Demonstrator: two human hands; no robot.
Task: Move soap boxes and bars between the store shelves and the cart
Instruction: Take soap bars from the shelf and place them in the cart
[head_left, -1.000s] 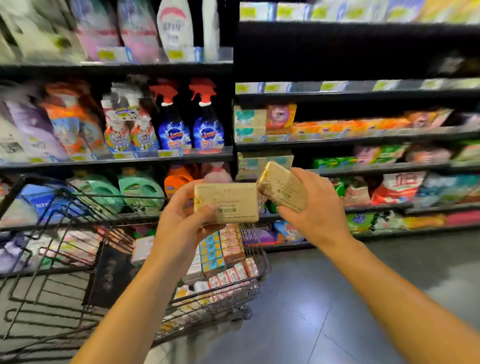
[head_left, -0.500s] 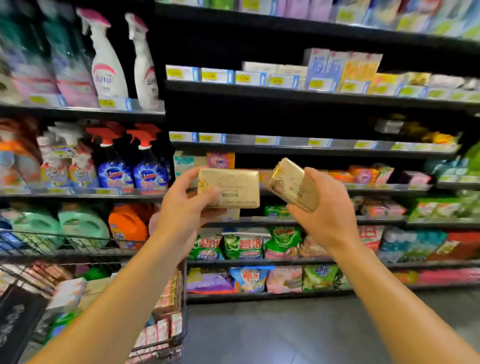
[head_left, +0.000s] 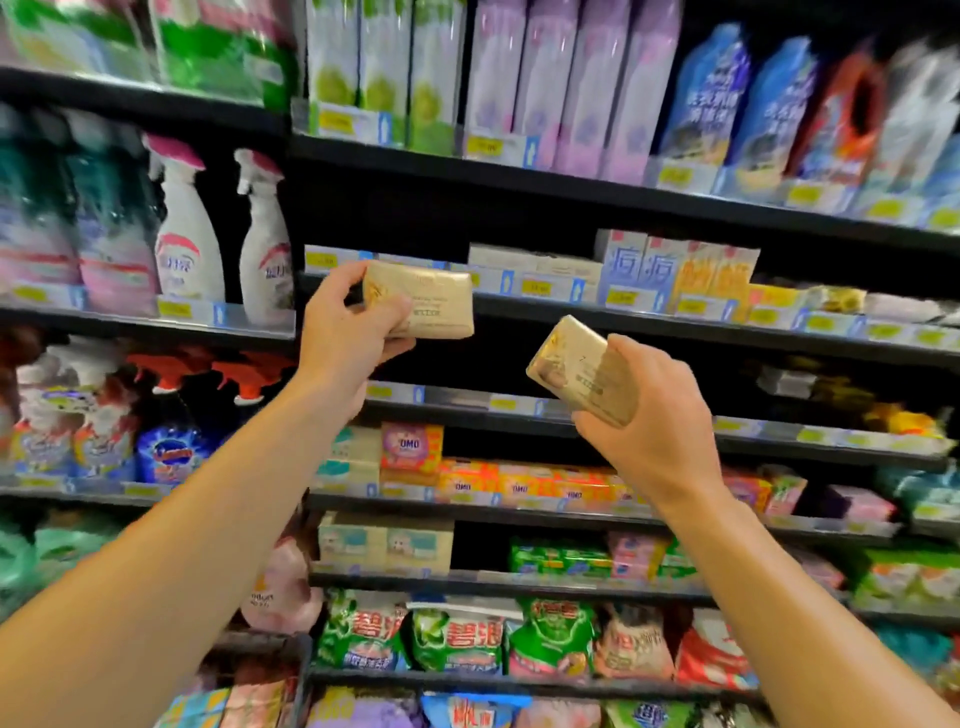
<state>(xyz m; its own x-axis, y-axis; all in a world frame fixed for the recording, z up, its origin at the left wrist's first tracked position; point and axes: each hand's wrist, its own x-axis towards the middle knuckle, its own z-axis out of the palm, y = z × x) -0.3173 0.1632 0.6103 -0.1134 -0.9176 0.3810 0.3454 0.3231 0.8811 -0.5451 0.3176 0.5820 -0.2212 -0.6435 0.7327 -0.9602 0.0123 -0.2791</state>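
shelves (head_left: 597, 325) are faced, stocked with boxes | left hand (head_left: 345, 332) is curled round one gold soap bar (head_left: 426, 306) at shelf edge | right hand (head_left: 649, 421) is wrapped round another soap bar (head_left: 576, 366), lower | judged light, stiff, slick-wrapped; best gripped across long sides

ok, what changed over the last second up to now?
Both arms went up toward the shelves: the left hand raised its gold soap bar to the edge of the shelf with the boxed soaps, and the right hand lifted its gold bar, which sits lower and tilted. The cart has dropped out of view. Each hand still grips its bar; nothing taken or released.
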